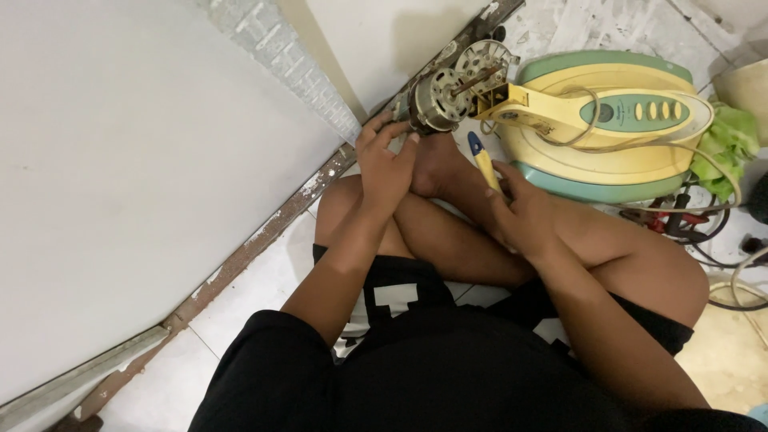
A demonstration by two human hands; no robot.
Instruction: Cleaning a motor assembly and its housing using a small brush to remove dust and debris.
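I sit cross-legged on the floor by a white wall. My left hand [386,164] grips the side of a bare fan motor [442,98] with copper windings and a metal shaft, lying near the wall's foot. A round metal end plate [484,60] sits on the shaft's far end. The motor joins the yellow neck [528,108] of a fan. My right hand [516,210] holds a screwdriver [482,162] with a yellow and blue handle, its tip pointing up toward the motor.
The fan's green and yellow base [616,156] with a row of buttons lies on its side to the right. A green cloth [728,140] lies beyond it. Cables and red-handled tools [680,220] lie on the tiled floor [256,284] at right.
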